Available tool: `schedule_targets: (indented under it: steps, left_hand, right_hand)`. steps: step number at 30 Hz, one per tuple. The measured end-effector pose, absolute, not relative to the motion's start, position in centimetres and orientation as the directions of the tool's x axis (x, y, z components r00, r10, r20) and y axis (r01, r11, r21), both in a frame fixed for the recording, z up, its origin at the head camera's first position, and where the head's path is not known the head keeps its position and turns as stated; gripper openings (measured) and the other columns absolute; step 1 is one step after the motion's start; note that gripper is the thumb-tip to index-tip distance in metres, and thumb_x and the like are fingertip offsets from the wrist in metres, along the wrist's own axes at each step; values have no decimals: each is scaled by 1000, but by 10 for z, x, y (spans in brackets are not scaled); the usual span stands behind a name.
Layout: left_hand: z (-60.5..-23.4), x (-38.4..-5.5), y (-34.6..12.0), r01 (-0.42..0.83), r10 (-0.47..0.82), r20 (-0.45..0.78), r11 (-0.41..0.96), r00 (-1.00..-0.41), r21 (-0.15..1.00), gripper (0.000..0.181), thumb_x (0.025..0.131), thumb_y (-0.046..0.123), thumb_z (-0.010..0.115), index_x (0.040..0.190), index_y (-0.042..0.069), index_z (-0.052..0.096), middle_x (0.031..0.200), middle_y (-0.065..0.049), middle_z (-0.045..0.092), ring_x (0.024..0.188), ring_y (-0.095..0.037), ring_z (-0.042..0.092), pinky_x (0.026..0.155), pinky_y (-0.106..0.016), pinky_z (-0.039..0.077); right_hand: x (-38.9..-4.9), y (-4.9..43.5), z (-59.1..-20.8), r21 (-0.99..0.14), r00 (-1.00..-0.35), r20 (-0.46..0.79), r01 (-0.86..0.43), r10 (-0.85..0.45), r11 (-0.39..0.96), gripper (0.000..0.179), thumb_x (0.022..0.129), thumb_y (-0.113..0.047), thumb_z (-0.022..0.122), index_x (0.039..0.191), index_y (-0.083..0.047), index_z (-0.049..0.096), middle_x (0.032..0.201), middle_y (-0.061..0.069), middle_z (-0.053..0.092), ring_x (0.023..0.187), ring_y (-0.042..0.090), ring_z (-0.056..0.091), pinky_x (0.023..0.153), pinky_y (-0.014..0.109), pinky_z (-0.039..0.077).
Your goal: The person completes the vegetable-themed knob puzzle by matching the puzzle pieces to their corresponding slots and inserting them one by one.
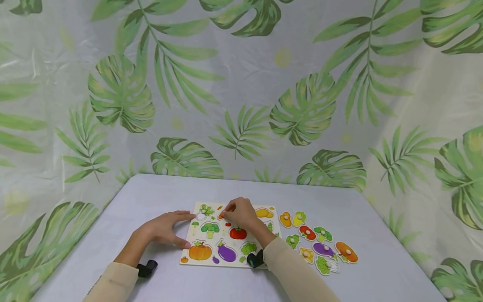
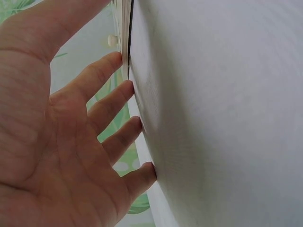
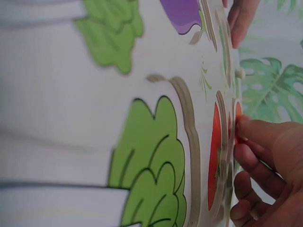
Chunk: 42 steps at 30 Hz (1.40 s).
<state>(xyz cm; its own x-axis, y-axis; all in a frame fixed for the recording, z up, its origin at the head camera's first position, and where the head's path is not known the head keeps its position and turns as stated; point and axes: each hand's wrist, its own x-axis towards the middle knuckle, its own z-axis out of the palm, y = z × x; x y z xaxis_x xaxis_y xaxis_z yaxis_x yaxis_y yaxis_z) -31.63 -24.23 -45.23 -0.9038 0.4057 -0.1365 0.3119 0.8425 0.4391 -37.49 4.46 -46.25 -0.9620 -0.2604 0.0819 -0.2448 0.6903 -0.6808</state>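
1. see a pale curtain [image 1: 249,84] printed with green monstera and palm leaves, filling the back and both sides.
2. below that, see a white worktop [image 1: 320,197] with rounded far corners.
3. see cream sleeves [image 1: 296,272] reaching in over the near edge, one to each side.
4. find a pale vegetable puzzle board [image 1: 203,263] lying flat near the middle, showing a pumpkin picture [image 1: 200,251], eggplant picture [image 1: 227,252], tomato picture [image 1: 237,234] and broccoli picture [image 1: 209,229] among others.
5. see the left hand [image 1: 166,226] with fingers straight and spread, holding nothing, touching the board's left edge with thumb and index finger.
6. see the right hand [image 1: 240,213] over the board's far row, with thumb and index finger pinched together.
7. note small black devices [image 1: 148,268] at both wrists.
8. count nine loose knobbed pieces scattered right of the board, including a tomato piece [image 1: 305,232], broccoli piece [image 1: 321,233], purple eggplant piece [image 1: 320,249] and larger orange piece [image 1: 343,249].
9. find an orange carrot-like piece [image 3: 238,108] between the pinching fingers, at the far row; cannot tell, mostly covered, if seated in a recess.
10. see a round pale knob [image 2: 112,40] standing out from the board near the left fingertips.
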Motion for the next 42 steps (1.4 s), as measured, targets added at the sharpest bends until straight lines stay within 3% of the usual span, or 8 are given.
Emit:
schedule_targets:
  steps: [8,20,33,42]
  left_hand:
    - [-450,-317,-240,308,402,-138,844,-905,439,94,71,57,88,153,27,51,165,-8,40,150,-46,35,116,-74,30]
    - [-448,-320,-239,311,402,-133,846,-906,434,96,71,58,88,153,27,50,165,-8,40,150,-45,35,116,-74,31]
    - [-451,-318,-240,304,398,-137,844,-907,443,96,69,56,90,153,27,51,164,-9,41,149,-46,36,115,-74,31]
    - [-452,-317,-242,298,395,-140,844,-908,447,97,69,56,90,153,27,51,164,-10,40,150,-47,35,116,-74,31]
  right_hand:
    - [-376,48,-464,-683,-952,85,-272,-296,678,14,92,-29,78,90,-15,78,79,-2,67,68,16,61,58,28,52]
    - [-378,50,-461,-696,-953,87,-267,-290,666,14,92,-27,79,92,-13,77,79,-2,67,72,16,61,60,28,53]
    - [-376,65,-460,-731,-960,105,-251,-259,635,13,94,-24,77,101,-13,78,89,-1,68,84,15,59,75,27,52]
    - [-375,83,-453,-703,-959,126,-266,-253,659,11,94,-23,77,99,-13,78,87,1,67,79,17,57,61,25,50]
